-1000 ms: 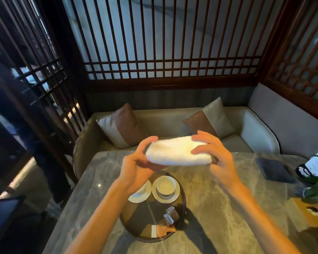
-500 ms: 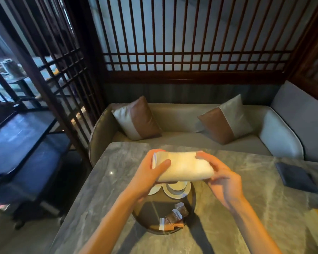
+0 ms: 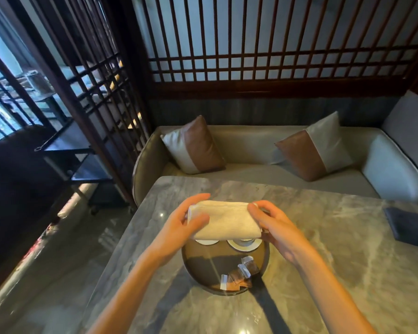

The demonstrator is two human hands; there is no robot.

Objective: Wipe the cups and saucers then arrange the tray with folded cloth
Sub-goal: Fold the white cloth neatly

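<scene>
A folded white cloth (image 3: pixel 223 219) hangs in the air just above the far side of a round dark tray (image 3: pixel 203 268). My left hand (image 3: pixel 181 229) grips its left end, thumb on top. My right hand (image 3: pixel 273 225) pinches its right end. Under the cloth, only the near rims of two white saucers (image 3: pixel 206 242) (image 3: pixel 243 245) show on the tray; the cups on them are hidden. Small wrapped packets (image 3: pixel 239 274) lie on the tray's near right part.
The tray sits on a grey marble table (image 3: pixel 323 261). A dark flat folder (image 3: pixel 410 226) lies at the table's right edge. Behind the table stands a beige sofa (image 3: pixel 263 174) with two cushions. A wooden lattice screen (image 3: pixel 101 104) stands to the left.
Both hands have brought the cloth down and closer to the tray, so it now covers most of the cups and saucers. The camera has tilted lower and to the left.
</scene>
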